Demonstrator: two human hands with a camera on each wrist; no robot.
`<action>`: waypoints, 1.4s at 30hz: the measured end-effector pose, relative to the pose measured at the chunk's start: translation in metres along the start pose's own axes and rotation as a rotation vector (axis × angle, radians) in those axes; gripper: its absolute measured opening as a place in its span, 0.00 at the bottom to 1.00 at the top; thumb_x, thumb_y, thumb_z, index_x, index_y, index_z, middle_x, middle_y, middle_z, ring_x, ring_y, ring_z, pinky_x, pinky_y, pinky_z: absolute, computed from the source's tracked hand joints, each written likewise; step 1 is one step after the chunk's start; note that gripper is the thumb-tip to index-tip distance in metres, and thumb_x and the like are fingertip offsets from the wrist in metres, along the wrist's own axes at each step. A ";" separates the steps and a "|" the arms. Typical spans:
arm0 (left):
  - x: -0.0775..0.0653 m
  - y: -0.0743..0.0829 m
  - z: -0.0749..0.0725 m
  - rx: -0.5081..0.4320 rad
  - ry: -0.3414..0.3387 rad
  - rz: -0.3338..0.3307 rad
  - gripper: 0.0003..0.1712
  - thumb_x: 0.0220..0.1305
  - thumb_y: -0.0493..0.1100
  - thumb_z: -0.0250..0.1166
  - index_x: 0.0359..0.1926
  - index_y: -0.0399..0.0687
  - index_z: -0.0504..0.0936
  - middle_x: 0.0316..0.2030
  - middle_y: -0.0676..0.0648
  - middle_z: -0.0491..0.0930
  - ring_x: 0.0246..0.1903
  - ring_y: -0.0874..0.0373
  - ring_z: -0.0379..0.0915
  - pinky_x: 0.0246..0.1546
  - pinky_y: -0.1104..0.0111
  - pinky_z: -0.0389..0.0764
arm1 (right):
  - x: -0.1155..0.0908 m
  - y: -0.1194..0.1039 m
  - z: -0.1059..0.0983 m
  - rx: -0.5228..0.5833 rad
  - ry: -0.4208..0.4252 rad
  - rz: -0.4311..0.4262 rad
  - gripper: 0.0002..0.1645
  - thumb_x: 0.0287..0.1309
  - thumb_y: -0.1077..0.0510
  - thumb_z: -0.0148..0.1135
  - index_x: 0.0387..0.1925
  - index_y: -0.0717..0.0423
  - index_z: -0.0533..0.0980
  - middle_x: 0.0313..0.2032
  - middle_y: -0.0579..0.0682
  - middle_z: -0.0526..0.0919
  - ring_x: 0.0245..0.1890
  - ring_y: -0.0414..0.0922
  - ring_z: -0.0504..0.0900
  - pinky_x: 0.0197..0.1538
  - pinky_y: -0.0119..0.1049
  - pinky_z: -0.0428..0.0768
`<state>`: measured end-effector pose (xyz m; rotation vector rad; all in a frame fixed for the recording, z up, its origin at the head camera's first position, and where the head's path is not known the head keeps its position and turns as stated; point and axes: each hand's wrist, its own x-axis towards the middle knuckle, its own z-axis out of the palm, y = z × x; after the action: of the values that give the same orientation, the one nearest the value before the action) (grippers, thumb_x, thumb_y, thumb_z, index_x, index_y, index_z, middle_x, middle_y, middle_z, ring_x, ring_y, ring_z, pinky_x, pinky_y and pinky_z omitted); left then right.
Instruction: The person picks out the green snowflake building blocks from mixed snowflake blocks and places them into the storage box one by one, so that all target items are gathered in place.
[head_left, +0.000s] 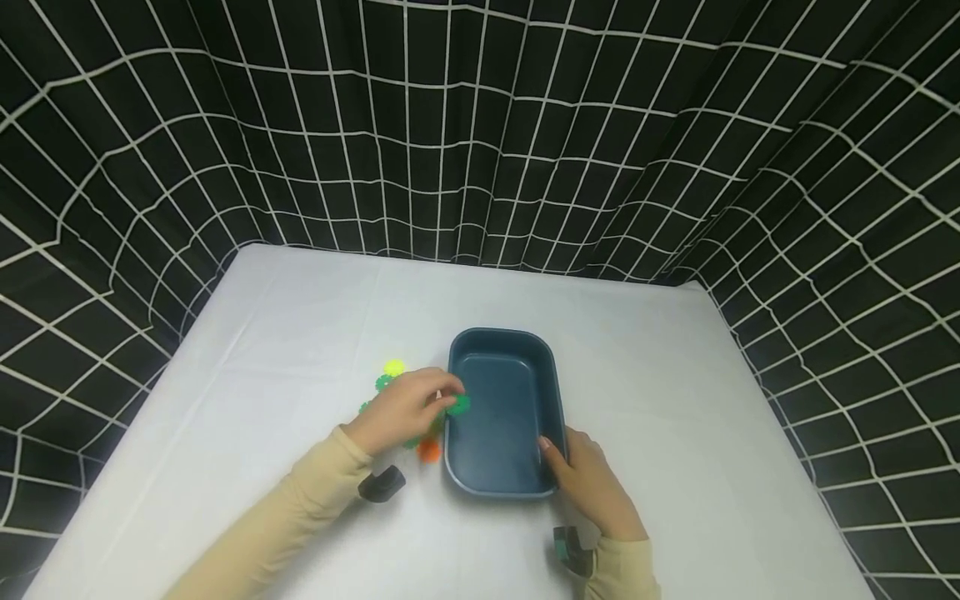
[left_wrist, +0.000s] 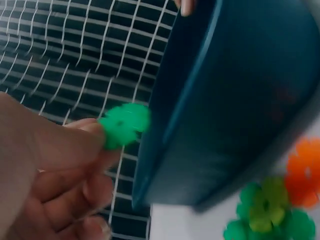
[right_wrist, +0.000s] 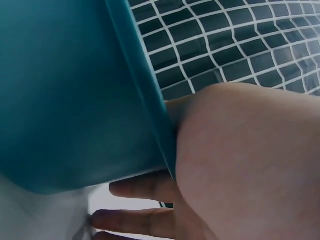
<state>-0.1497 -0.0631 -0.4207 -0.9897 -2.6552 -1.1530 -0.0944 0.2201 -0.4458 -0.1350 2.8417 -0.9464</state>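
A green notched disc (head_left: 460, 406) with slots round its edge is pinched between the thumb and forefinger of my left hand (head_left: 408, 406). It hangs over the left rim of a dark blue rectangular bin (head_left: 498, 433). In the left wrist view, the same disc (left_wrist: 124, 124) shows beside the bin wall, with the other fingers loosely curled below. My right hand (head_left: 598, 487) grips the bin's right side, thumb over the rim and fingers outside and below. Bare floor shows inside the bin.
Left of the bin, partly covered by my left hand, lie several loose discs: a yellow one (head_left: 393, 367), an orange one (head_left: 429, 451) and green ones (head_left: 384, 382). A white cloth covers the table (head_left: 300, 333). Black curtains with a white grid (head_left: 465, 125) surround it.
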 end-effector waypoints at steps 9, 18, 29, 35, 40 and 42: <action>0.020 0.022 0.018 0.086 -0.289 0.111 0.09 0.59 0.30 0.61 0.37 0.44 0.84 0.34 0.51 0.83 0.35 0.59 0.77 0.40 0.69 0.79 | -0.004 -0.005 0.002 0.036 -0.016 0.006 0.34 0.70 0.45 0.48 0.59 0.73 0.68 0.52 0.68 0.76 0.57 0.63 0.74 0.59 0.59 0.70; 0.024 0.023 0.032 0.264 -0.475 0.060 0.12 0.43 0.30 0.69 0.25 0.53 0.86 0.21 0.60 0.80 0.24 0.66 0.72 0.36 0.71 0.74 | -0.003 -0.003 0.005 0.058 -0.001 -0.017 0.29 0.70 0.48 0.50 0.55 0.72 0.72 0.49 0.65 0.79 0.53 0.60 0.77 0.57 0.57 0.73; 0.020 0.024 0.038 0.378 -0.512 0.079 0.12 0.40 0.35 0.73 0.28 0.57 0.88 0.26 0.61 0.85 0.28 0.67 0.76 0.35 0.71 0.62 | -0.004 -0.003 0.003 0.061 -0.021 0.064 0.37 0.69 0.42 0.48 0.60 0.71 0.67 0.54 0.67 0.74 0.58 0.60 0.71 0.61 0.58 0.68; 0.024 0.026 0.037 0.382 -0.545 0.061 0.12 0.40 0.34 0.73 0.29 0.55 0.88 0.26 0.59 0.85 0.30 0.66 0.77 0.36 0.70 0.62 | -0.004 -0.003 0.002 0.067 -0.013 0.047 0.35 0.69 0.43 0.49 0.60 0.71 0.68 0.54 0.67 0.74 0.58 0.60 0.71 0.60 0.59 0.69; 0.027 0.024 0.029 0.251 -0.406 0.183 0.10 0.51 0.31 0.68 0.33 0.49 0.86 0.31 0.54 0.83 0.35 0.61 0.77 0.43 0.72 0.73 | -0.003 -0.003 0.003 0.070 -0.002 0.067 0.35 0.69 0.42 0.49 0.60 0.70 0.68 0.53 0.65 0.75 0.57 0.59 0.72 0.60 0.58 0.69; 0.027 0.023 0.018 0.157 -0.295 0.247 0.10 0.56 0.30 0.65 0.36 0.46 0.85 0.34 0.52 0.82 0.38 0.59 0.76 0.44 0.70 0.77 | -0.004 -0.003 0.005 0.071 -0.005 0.081 0.35 0.69 0.42 0.48 0.60 0.69 0.68 0.53 0.64 0.75 0.57 0.59 0.71 0.59 0.58 0.69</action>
<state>-0.1542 -0.0244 -0.4104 -1.5061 -2.6787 -0.7888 -0.0901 0.2158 -0.4474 -0.0140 2.7812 -1.0268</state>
